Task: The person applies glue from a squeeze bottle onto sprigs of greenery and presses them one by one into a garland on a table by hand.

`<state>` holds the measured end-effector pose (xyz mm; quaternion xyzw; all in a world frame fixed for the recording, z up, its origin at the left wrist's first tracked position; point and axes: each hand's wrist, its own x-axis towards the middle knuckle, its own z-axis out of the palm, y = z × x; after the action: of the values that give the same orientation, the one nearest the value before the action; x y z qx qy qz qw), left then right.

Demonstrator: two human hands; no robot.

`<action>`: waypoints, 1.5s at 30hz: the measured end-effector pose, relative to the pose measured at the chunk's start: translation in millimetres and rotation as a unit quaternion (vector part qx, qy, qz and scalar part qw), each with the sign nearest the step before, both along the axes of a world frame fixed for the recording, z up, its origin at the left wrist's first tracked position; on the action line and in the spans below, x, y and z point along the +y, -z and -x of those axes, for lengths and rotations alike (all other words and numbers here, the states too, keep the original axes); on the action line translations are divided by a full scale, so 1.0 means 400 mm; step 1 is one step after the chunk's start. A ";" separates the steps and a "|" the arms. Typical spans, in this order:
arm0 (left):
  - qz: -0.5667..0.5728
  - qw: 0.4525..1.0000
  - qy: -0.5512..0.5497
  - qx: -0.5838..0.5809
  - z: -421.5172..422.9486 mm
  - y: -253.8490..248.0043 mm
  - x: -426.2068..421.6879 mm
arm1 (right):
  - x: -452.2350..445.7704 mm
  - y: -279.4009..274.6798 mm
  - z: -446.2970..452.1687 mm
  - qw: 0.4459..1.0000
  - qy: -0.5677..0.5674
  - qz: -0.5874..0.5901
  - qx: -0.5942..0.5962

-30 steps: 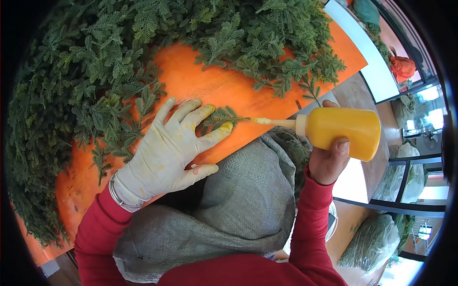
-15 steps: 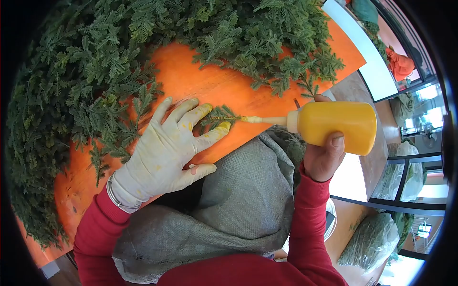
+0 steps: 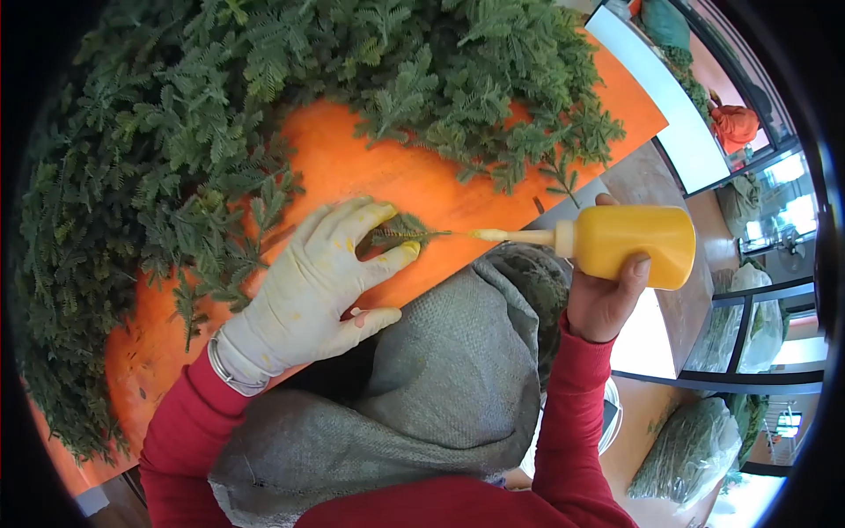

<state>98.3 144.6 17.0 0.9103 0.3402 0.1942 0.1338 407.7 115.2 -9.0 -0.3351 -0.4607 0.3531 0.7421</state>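
On the orange tabletop (image 3: 334,145), a small green needle-leaved sprig (image 3: 403,231) lies with its stem pointing right. My left hand (image 3: 312,282), in a pale glove with yellow smears, holds the sprig down between the index and middle fingers; the thumb stands apart from it. Wrapped around a yellow squeeze bottle (image 3: 629,245) is my bare right hand (image 3: 606,297), tilting it on its side. The bottle's long nozzle (image 3: 524,236) points left, its tip coated in yellow paste, a little way from the stem's end.
A large heap of green sprigs (image 3: 185,132) covers the table's far and left parts. Grey woven cloth (image 3: 440,361) lies over my lap at the table's edge. To the right stand a white panel (image 3: 678,123) and plastic-wrapped bundles (image 3: 687,449). A person in orange (image 3: 735,128) is farther off.
The bottle has moved slightly right and down, drawing its nozzle tip away from the stem. My left fingers have curled in more around the sprig, which sits slightly lower.
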 end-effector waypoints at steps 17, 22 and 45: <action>0.054 0.998 0.015 0.024 0.047 -0.031 -0.292 | -0.033 -0.122 0.040 0.978 -0.075 -0.057 0.188; 0.182 0.970 -0.091 0.133 0.148 0.252 -0.385 | 0.001 -0.192 0.117 0.957 -0.163 -0.053 0.236; -0.043 0.964 -0.257 0.057 0.174 -0.006 -0.293 | 0.175 -0.055 0.379 0.928 -0.222 0.081 0.288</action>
<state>28.6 27.5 19.5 0.8068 0.5611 0.1839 0.0203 256.2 185.2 13.2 -0.1675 -0.2595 0.6264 0.7157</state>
